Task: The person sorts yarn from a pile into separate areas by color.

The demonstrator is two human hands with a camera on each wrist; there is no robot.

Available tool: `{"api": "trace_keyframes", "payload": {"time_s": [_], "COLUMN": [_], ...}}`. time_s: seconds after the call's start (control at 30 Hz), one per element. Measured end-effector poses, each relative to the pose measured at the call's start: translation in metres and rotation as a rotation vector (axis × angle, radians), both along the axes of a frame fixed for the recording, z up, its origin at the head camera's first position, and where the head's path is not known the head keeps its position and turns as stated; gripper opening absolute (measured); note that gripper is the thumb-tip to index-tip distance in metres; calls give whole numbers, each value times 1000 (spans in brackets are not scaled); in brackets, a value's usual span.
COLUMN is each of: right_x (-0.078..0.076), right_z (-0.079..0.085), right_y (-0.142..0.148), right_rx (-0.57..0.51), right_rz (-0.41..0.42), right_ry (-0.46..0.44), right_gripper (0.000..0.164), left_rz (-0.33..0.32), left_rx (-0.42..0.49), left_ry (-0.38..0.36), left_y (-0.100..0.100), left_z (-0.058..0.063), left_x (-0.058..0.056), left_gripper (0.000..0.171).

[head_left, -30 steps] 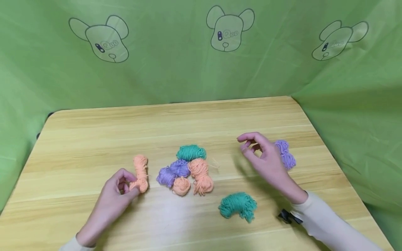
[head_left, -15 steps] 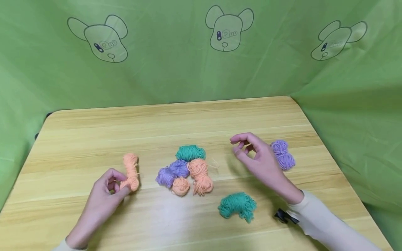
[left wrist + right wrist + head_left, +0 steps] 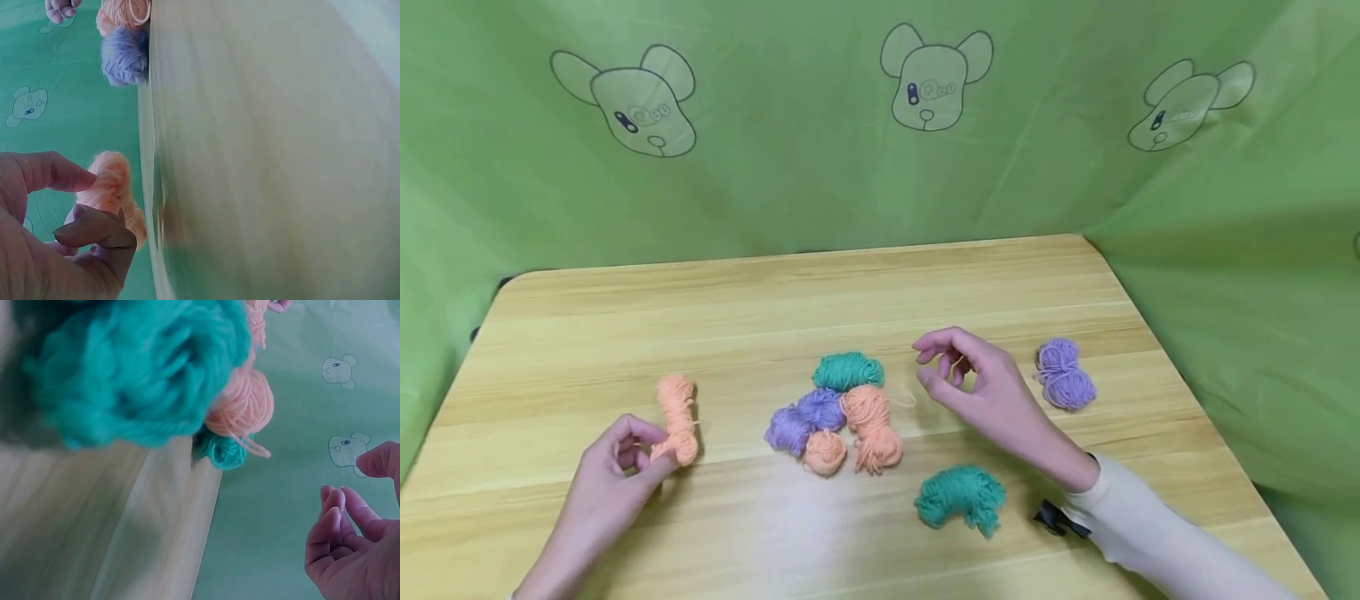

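At the left of the table, my left hand (image 3: 613,475) pinches the near end of a peach yarn skein (image 3: 676,408) between thumb and fingers. The left wrist view shows the same skein (image 3: 112,178) at the fingertips. My right hand (image 3: 973,383) hovers right of the middle cluster, its fingers loosely bent and holding nothing. In that cluster a green skein (image 3: 848,371), a purple skein (image 3: 805,421), a peach skein (image 3: 872,429) and a round peach ball (image 3: 825,452) lie close together. A loose thread trails from the peach skein toward my right hand.
Another purple skein (image 3: 1066,375) lies on the right, beyond my right wrist. Nearer the front is a curved green skein (image 3: 961,498), large in the right wrist view. A black clip-like object (image 3: 1060,518) sits by the right sleeve. Green cloth (image 3: 820,183) hangs behind the wooden table (image 3: 775,308).
My left hand has carried the peach skein leftward, away from the cluster. My right hand has moved left, uncovering the purple skein on the right. The camera view has shifted slightly.
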State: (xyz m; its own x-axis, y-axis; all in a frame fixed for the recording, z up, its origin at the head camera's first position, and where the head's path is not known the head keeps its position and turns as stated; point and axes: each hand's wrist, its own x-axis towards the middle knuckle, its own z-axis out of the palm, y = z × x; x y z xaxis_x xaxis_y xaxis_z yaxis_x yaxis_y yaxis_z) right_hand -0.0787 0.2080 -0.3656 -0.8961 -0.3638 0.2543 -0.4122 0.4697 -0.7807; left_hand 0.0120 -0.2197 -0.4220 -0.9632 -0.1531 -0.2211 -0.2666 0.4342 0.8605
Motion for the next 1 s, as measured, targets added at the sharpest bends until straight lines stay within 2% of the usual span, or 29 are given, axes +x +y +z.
{"api": "trace_keyframes", "payload": {"time_s": [0.53,1.0], "right_x": [3,6], "right_z": [1,4], "right_y": [-26,-48], "right_rx": [3,-18], "right_rz": [89,153], "right_ry": [-70,-62], "right_gripper": [31,30], "left_rz": [41,60], "left_rx": [-4,-2], "left_ry": [1,-28], "left_y": [-12,-19], "left_z": [0,1], "left_x": [2,4], "left_gripper": [30,30]}}
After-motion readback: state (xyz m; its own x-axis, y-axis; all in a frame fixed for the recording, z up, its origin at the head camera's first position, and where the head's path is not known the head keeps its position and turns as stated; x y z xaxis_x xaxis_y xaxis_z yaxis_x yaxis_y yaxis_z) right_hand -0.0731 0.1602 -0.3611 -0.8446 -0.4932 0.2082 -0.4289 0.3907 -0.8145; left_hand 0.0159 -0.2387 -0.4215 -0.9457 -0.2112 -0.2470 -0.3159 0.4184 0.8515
